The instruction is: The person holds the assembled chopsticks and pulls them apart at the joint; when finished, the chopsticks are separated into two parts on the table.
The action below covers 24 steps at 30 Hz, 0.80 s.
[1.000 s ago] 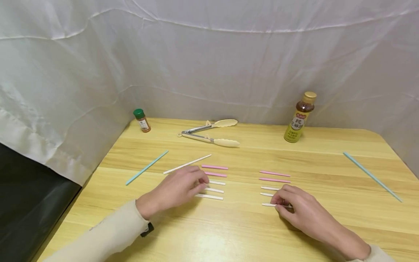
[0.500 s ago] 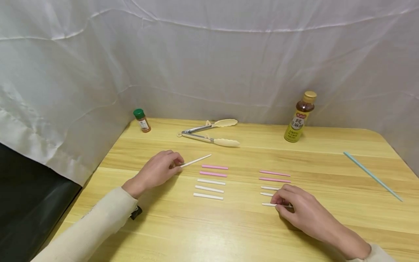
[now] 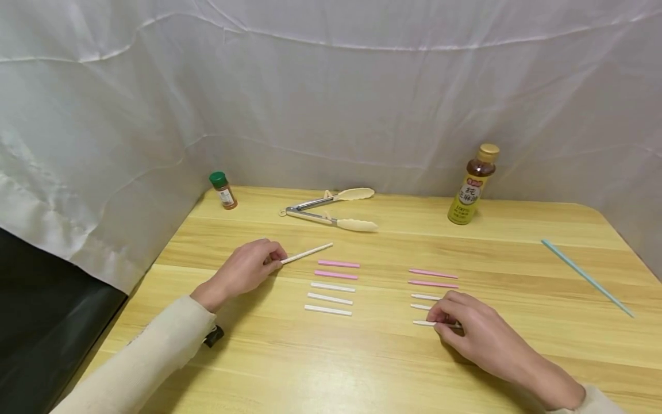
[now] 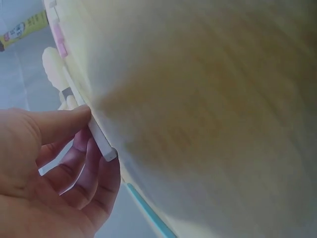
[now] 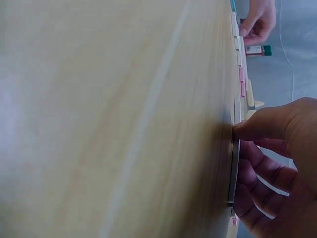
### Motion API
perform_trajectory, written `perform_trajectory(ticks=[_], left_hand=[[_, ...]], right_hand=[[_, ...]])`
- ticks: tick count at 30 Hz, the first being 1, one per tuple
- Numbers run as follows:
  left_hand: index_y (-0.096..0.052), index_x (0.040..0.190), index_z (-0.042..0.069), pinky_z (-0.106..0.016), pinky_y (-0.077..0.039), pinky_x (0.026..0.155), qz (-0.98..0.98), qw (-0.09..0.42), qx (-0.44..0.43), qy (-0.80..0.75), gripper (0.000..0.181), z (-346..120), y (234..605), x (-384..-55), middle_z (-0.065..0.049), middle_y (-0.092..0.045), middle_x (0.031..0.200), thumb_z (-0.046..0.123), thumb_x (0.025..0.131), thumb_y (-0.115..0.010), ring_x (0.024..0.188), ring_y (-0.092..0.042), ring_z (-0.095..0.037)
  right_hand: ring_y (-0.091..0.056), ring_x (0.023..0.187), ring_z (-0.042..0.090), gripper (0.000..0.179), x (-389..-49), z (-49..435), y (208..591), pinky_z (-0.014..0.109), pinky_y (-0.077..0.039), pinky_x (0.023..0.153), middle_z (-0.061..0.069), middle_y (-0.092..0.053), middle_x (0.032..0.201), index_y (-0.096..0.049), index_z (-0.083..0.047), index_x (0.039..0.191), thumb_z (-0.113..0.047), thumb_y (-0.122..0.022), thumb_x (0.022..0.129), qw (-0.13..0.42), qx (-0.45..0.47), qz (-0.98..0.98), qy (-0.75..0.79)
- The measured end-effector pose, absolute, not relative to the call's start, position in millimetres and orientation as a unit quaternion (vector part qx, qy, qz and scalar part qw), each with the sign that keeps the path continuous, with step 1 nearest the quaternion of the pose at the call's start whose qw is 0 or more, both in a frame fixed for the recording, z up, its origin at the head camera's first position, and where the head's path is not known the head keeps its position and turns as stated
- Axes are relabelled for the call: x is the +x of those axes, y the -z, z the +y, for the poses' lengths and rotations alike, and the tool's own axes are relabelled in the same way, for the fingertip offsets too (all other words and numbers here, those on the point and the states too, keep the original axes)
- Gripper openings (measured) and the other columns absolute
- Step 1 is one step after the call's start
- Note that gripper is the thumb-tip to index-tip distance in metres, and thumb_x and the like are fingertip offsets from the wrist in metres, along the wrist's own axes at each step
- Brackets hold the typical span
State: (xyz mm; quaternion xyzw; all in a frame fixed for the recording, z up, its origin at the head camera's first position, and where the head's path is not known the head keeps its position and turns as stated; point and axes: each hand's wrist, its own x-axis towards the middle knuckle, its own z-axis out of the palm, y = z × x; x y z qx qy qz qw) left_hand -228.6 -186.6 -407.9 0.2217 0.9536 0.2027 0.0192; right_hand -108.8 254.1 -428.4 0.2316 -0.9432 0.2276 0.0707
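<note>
My left hand [image 3: 246, 265] pinches the thick end of a long white chopstick [image 3: 307, 253], whose far end points back and right. In the left wrist view, the thumb lies along one side of this white chopstick [image 4: 100, 139] and a fingertip meets its square end. Farther right, my right hand [image 3: 474, 326] holds a short white stick [image 3: 423, 323] with a narrowed left end. In the right wrist view the stick [image 5: 235, 168] lies low along the tabletop. More short white sticks [image 3: 331, 299] and pink sticks [image 3: 338, 264] lie in a column between the hands.
Tongs [image 3: 331, 210] lie spread at the back. A green-capped spice jar [image 3: 223, 190] stands back left, and a sesame oil bottle [image 3: 469, 190] back right. A teal chopstick [image 3: 587, 278] lies at right, another teal chopstick [image 4: 146, 208] beyond my left hand. Pink sticks [image 3: 433, 273] lie beyond my right hand.
My left hand has moved left and back from the short white sticks to the long white chopstick and now pinches it. My right hand has stayed in place.
</note>
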Motion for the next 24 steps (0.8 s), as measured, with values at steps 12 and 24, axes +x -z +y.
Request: perform_trajectory(ticks=[12, 24], left_hand=[[-0.078, 0.115, 0.013, -0.034, -0.058, 0.084, 0.937, 0.007, 0.283, -0.206, 0.012, -155, 380, -203, 0.001, -0.076, 0.106, 0.010, 0.105, -0.072, 0.095, -0.069, -0.013], [-0.079, 0.113, 0.018, -0.027, -0.059, 0.088, 0.889, 0.010, 0.417, -0.186, 0.011, -95, 374, -161, 0.006, -0.076, 0.110, 0.014, 0.104, -0.074, 0.099, -0.069, -0.007]], right_hand=[[-0.056, 0.086, -0.008, 0.016, -110, 256, 417, 0.023, -0.054, 0.069, -0.026, -0.061, 0.096, -0.077, -0.031, 0.102, -0.018, -0.084, 0.097, 0.097, 0.223, -0.937, -0.250], [-0.060, 0.089, -0.005, 0.020, -106, 242, 399, 0.024, -0.058, 0.073, -0.017, -0.073, 0.113, -0.076, -0.027, 0.124, -0.020, -0.075, 0.105, 0.110, 0.230, -0.923, -0.287]])
